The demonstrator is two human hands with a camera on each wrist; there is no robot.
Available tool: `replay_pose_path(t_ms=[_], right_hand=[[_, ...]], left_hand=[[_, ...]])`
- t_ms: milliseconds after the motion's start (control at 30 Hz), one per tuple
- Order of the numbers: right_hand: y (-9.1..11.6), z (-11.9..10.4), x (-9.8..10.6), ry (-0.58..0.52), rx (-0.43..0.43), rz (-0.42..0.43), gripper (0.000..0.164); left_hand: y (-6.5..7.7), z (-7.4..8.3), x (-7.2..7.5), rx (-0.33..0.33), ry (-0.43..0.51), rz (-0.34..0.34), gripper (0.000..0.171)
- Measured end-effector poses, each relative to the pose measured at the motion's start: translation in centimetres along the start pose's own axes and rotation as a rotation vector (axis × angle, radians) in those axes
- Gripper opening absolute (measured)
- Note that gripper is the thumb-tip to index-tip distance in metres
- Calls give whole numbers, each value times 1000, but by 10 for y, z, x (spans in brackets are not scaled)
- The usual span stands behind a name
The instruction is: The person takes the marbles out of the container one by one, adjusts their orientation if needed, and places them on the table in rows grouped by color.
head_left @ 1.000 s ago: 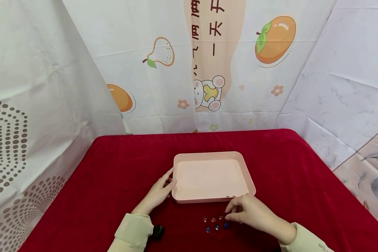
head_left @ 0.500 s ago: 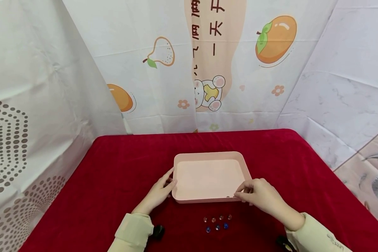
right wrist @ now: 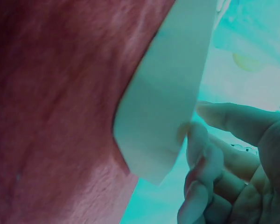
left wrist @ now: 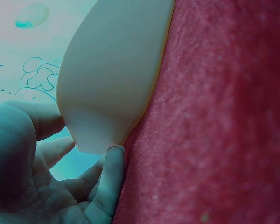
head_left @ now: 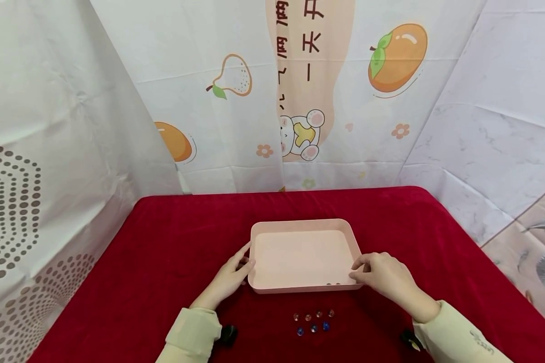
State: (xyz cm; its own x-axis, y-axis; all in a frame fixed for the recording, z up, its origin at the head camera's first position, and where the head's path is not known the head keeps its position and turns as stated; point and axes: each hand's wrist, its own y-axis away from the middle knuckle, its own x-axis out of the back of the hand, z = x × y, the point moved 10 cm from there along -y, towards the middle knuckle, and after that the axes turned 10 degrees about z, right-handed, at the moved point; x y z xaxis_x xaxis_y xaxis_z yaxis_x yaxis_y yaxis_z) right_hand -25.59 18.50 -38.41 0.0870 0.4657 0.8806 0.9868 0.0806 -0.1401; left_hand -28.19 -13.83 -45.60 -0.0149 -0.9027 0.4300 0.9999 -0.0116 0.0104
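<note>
My left hand (head_left: 230,275) steadies a shallow pink tray (head_left: 300,289) at its left end. The left wrist view shows a finger at the upper edge and the thumb at the lower edge of the tray (left wrist: 112,74). My right hand (head_left: 386,275) reaches over the tray's near right corner, its curled fingertips just inside the rim. Seen from the right wrist, thumb and fingers of this hand (right wrist: 238,154) come together by the rim; I cannot tell whether they pinch a small gem. Two small gems (head_left: 338,284) show by the tray's front wall.
In front of the tray, a row of several clear gems (head_left: 319,313) lies above a row of blue gems (head_left: 314,328) on the red cloth (head_left: 186,232). A dark wrist device (head_left: 228,334) sits by the left sleeve. Printed curtains (head_left: 236,126) stand behind.
My right hand has moved from beside the gem rows up to the tray, then right along its front to the corner, uncovering another clear gem. The left hand stays put.
</note>
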Motion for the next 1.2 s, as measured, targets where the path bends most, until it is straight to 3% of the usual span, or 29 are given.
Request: replay_pose_path(t_ms=[333,700,1200], right_hand=[[-4,12,-5,67,-18,-8,9],[-5,25,-17,-9,-108,-129,9],[-12,21,-26,12,-68,-201,13]], left_hand=[[1,2,-1,-7,2,-19,60],[0,1,0,6,5,1,59],[-1,0,0,-4,9,-16,60]])
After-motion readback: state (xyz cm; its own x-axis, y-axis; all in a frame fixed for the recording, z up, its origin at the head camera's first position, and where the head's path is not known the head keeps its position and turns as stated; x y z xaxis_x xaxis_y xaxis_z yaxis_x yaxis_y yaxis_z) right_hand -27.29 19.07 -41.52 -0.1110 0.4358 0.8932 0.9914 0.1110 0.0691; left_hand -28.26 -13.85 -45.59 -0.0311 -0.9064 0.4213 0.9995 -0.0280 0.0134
